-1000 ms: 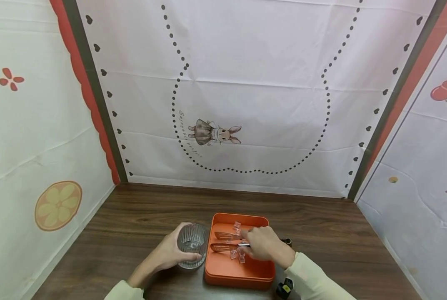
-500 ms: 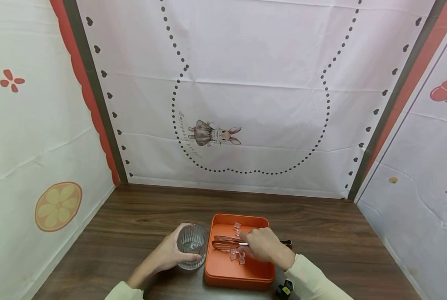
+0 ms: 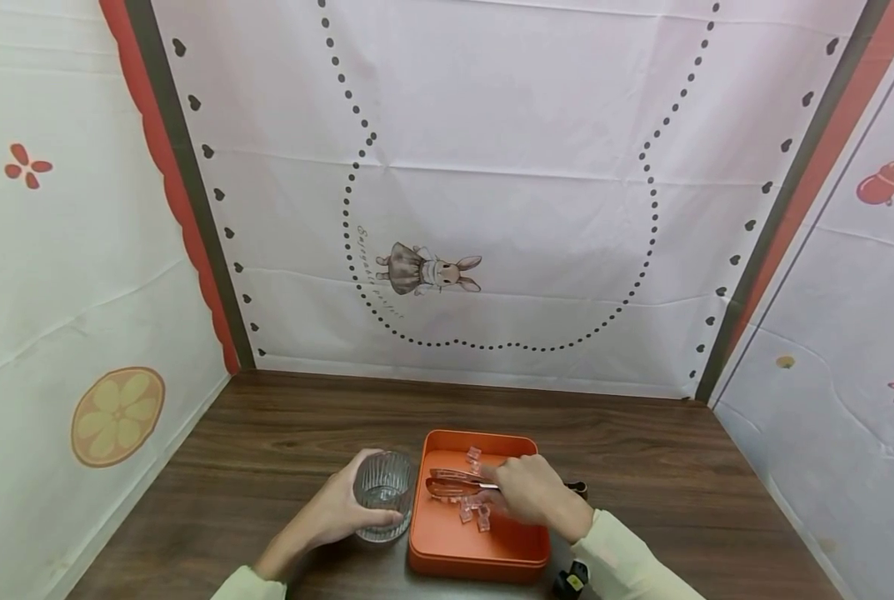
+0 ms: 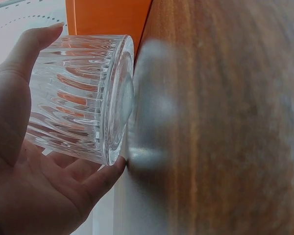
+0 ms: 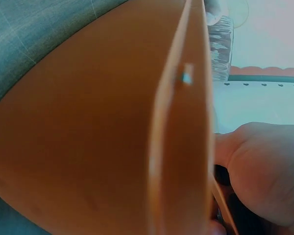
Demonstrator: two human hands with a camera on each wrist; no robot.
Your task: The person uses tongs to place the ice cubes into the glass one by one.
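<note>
My left hand (image 3: 339,504) is wrapped round a clear ribbed glass (image 3: 383,492), thumb on the near side and fingers on the far side. In the left wrist view the glass (image 4: 83,98) is right by the wooden surface. My right hand (image 3: 527,490) grips a pair of tongs (image 3: 450,483) over the orange tray (image 3: 447,546). Their slotted tips point left toward the glass, and a dark end sticks out behind the hand. Several small clear cubes (image 3: 466,509) lie in the tray around the tips; whether one is between them I cannot tell.
The tray's raised rim stands close beside the glass. A black object with a yellow mark (image 3: 571,578) sits at the right front, near the right sleeve (image 3: 630,558). Printed cloth (image 3: 491,208) encloses the dark wooden table (image 3: 304,417) at the back and sides.
The tongs' tips have come closer together in the tray, mostly in the first half second. My left hand and the glass have stayed in place.
</note>
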